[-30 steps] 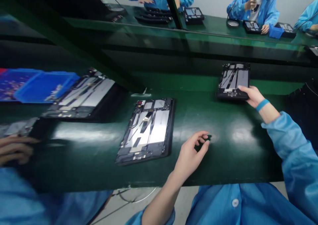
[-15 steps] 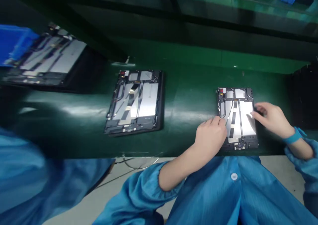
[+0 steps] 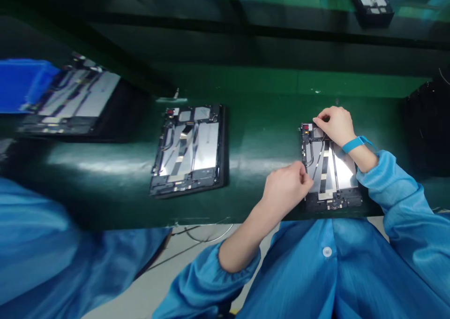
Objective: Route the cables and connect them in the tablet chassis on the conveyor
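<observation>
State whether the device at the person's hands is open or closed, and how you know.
Open: no cover lies over the device, so its cables and silver panels show.

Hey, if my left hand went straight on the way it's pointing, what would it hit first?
Most likely the open device in front of you: your left hand points toward it, fingertips at its left side. Whether they touch it is unclear.
</observation>
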The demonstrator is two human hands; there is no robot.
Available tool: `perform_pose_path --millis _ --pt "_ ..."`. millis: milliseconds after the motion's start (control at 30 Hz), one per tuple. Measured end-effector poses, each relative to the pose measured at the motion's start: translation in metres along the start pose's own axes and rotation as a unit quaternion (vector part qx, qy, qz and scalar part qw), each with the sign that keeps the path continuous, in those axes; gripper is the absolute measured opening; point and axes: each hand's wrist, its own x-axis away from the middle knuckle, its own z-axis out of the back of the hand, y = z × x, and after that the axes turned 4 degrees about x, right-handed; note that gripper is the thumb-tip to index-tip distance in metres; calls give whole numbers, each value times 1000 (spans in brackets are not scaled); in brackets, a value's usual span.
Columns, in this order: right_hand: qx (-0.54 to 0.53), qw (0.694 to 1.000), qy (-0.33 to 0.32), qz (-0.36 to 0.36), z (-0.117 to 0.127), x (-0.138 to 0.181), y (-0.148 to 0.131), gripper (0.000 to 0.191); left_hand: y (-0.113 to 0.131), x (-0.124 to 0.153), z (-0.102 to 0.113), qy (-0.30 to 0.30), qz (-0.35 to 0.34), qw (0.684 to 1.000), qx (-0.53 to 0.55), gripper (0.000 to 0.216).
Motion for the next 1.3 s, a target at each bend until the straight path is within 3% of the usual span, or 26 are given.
perform_pose_path --millis 167,300,467,533,633,733,867,1100,1300 --pt "-76 996 41 8 3 26 12 7 -29 14 -26 92 52 959 263 8" --pt "-52 995 72 44 6 55 18 11 -29 10 -20 70 60 964 249 16" --pt "-81 987 85 113 6 81 26 12 -29 -32 3 143 -13 960 240 7" --pt "-110 984 74 117 4 85 29 12 -32 -53 11 121 -53 957 260 7" --pt "-142 982 59 108 -1 86 33 11 -37 -78 20 20 -91 948 306 8" --pt "-150 981 53 114 -4 85 32 11 -42 -90 26 -73 -98 922 368 12" --pt "-143 982 39 120 -5 85 30 12 -48 -97 30 -139 -82 896 414 20" --pt "-147 981 30 124 -6 86 28 12 -52 -95 24 -134 -39 876 462 27" --pt "-154 981 27 118 -6 87 27 13 -40 -85 20 -61 7 883 466 17"
